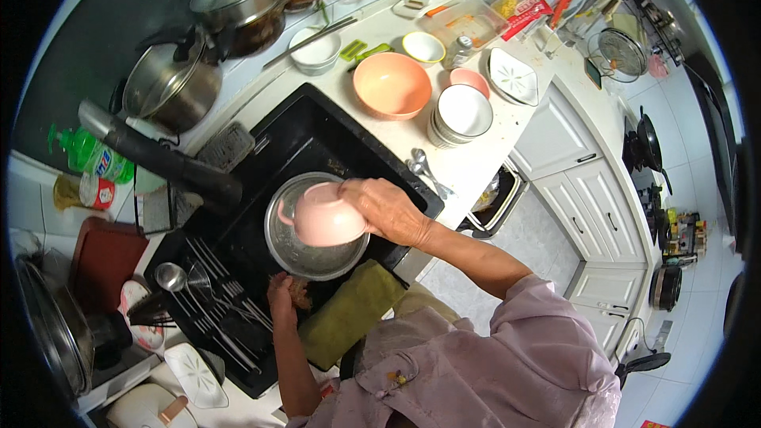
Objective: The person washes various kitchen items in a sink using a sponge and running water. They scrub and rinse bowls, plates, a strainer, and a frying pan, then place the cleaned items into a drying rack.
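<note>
My right hand (386, 205) grips a small pink bowl (330, 220), tipped on its side with its outside turned up. Below the bowl, a round metal basin (315, 270) rests in the black sink (362, 151); what looks like water is in it. At the basin's near rim, my left hand (281, 300) holds a brown, fibrous scrubber (301, 294). A folded green cloth (351, 315) hangs over the sink's front edge, to the right of that hand.
A black faucet (178, 169) reaches over the sink's left part. Beyond it stand lidded pots (178, 83). Chopsticks and ladles lie on a black drainer (232, 339). An orange bowl (392, 86), stacked white bowls (465, 110) and spoons (425, 166) occupy the right counter.
</note>
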A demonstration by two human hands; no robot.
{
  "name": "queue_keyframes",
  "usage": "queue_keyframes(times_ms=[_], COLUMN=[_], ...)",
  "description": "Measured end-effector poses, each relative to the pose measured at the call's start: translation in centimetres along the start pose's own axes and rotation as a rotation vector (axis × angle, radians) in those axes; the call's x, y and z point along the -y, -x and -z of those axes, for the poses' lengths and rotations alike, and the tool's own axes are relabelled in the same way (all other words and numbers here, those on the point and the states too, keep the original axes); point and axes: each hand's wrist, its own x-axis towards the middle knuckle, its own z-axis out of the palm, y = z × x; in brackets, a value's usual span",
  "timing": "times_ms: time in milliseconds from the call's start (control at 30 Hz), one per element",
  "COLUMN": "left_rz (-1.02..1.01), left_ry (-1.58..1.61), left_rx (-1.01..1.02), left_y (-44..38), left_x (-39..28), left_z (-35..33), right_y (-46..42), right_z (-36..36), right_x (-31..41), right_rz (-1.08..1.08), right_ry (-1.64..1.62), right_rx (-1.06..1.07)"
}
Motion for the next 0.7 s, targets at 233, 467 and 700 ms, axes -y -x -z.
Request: queue_keyframes(times_ms=[233, 467, 700], left_rz=[0.057, -0.032, -0.135], left_ry=[-0.004, -0.275, -0.218], left_rx=[0.123, -0.089, -0.365], left_y=[-1.8, -1.1, -0.7], left_x=[1.1, 1.1, 0.5], left_z=[-1.3, -1.5, -3.7], right_y=[-0.4, 5.4, 11.2], right_z=[10.7, 20.9, 16.6], right_x=[-6.7, -18.6, -27.2], right_rz=[-0.691, -1.237, -1.498], right_ry=[-0.314, -0.511, -0.617], right_rx=[-0.615, -0.834, -0.773])
